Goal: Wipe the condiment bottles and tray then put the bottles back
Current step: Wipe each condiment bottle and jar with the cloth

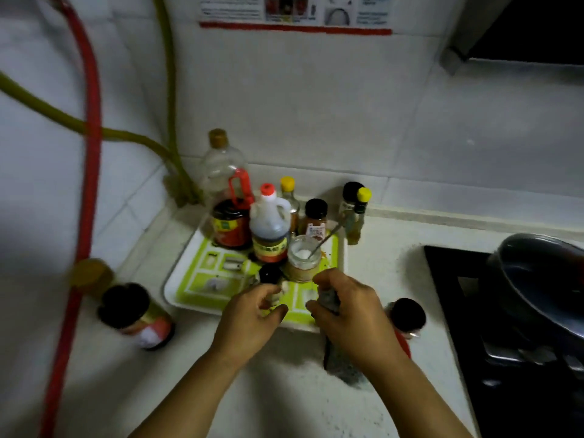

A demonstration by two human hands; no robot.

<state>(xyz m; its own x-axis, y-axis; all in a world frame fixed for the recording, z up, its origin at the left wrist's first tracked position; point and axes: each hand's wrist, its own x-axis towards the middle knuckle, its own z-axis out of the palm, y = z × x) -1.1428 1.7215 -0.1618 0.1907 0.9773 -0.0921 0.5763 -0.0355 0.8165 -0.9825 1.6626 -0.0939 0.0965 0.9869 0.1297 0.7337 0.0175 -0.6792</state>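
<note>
A white and green tray (202, 273) lies on the counter against the tiled wall. Several condiment bottles crowd its back half, among them a red-capped vinegar jug (269, 222) and an open jar (302, 257) with a spoon in it. My left hand (249, 317) grips a small black-capped bottle (270, 275) over the tray's front edge. My right hand (350, 311) holds a grey cloth (341, 365) right beside that bottle; the cloth hangs down below my wrist.
A black-lidded jar (136, 314) stands off the tray at the left and another black-lidded bottle (407, 317) at the right. A gas stove (474, 311) carries a dark pan (543, 279) at the right. Red and yellow hoses (91, 137) run down the left wall.
</note>
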